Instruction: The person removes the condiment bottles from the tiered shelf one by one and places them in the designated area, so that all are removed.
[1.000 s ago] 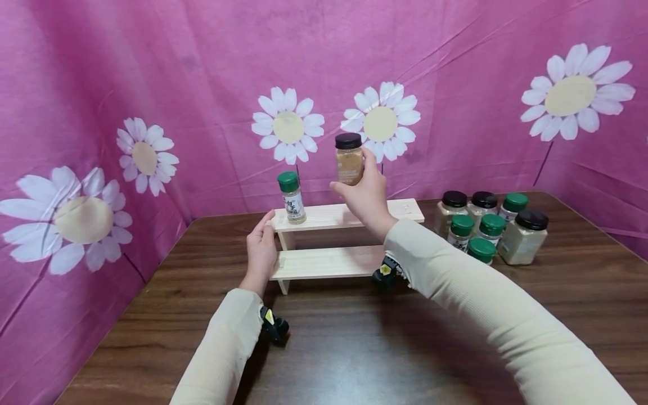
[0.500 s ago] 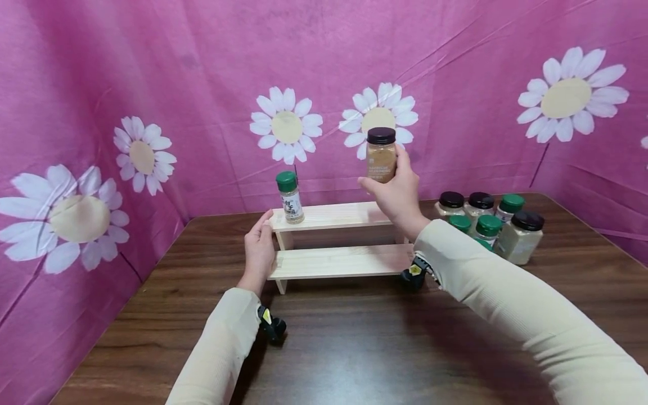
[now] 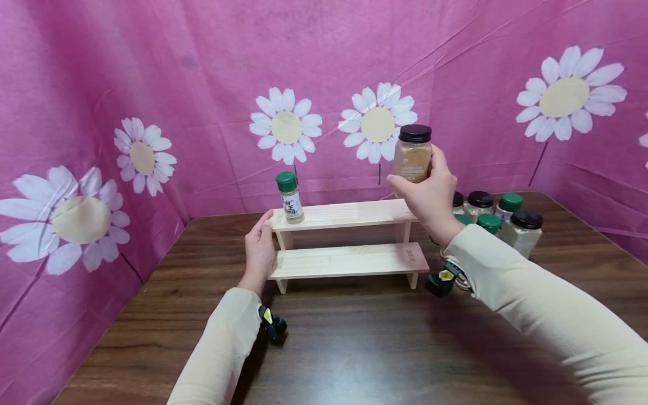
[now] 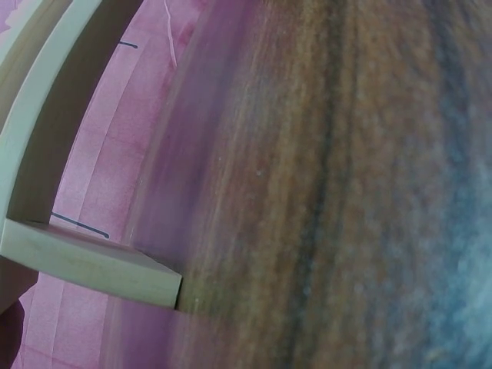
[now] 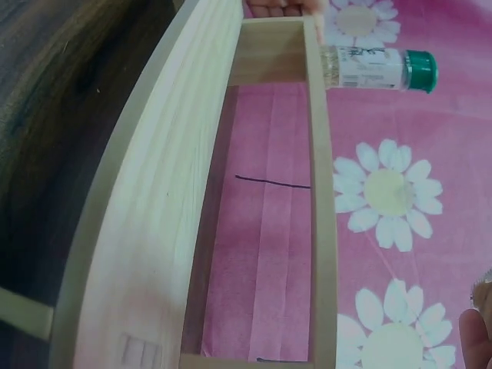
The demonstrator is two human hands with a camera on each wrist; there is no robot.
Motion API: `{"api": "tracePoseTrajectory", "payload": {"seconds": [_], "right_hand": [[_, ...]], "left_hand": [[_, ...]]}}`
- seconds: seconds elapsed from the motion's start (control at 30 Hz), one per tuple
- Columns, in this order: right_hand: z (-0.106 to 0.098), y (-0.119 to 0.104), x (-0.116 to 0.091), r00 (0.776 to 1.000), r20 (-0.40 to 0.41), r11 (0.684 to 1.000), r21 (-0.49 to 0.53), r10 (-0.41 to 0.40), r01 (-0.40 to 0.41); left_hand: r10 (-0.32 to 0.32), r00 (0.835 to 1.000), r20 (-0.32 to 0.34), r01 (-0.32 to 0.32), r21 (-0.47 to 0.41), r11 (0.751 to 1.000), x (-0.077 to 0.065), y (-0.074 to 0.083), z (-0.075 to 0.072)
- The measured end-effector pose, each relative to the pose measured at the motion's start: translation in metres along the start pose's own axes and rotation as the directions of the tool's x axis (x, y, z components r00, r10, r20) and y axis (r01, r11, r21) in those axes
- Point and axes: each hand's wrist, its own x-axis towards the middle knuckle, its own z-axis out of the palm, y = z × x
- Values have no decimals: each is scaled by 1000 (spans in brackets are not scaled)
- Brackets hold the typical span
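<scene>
One brown spice jar point(image 3: 413, 154) gripped in my right hand point(image 3: 430, 194) above the wooden rack point(image 3: 349, 216), left hand point(image 3: 259, 250) flat on its end w/ fingers relaxed, so prob needs lowering onto the top shelf next.

Dark wood-grain counter point(image 3: 354, 349). On it stands a pale two-step wooden shelf point(image 3: 349, 261), near the back edge. Top step carries one green-capped spice bottle point(image 3: 289, 197), upright at its left end; lower step bare. Right of the shelf, a cluster of spice jars point(image 3: 498, 216) with black and green caps sits directly on the counter.
</scene>
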Motion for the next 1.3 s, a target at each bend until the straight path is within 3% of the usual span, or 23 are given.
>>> {"api": "tracePoseTrajectory", "payload": {"seconds": [0.33, 0.8, 1.1, 1.3], "right_hand": [[-34, 2, -10, 1000, -12, 997, -71, 28, -28], [-75, 24, -27, 995, -94, 993, -121, -27, 15], [-100, 34, -36, 993, -122, 990, -138, 0, -17], [-116, 45, -42, 991, -105, 984, -148, 87, -102]], "left_hand": [[6, 1000, -1, -6, -17, 1000, 3, 0, 0], [2, 1000, -5, -2, -15, 1000, 2, -5, -1], [8, 1000, -6, -9, -81, 997, 0, -4, 1], [12, 1000, -6, -12, -61, 998, 1, -3, 1]]}}
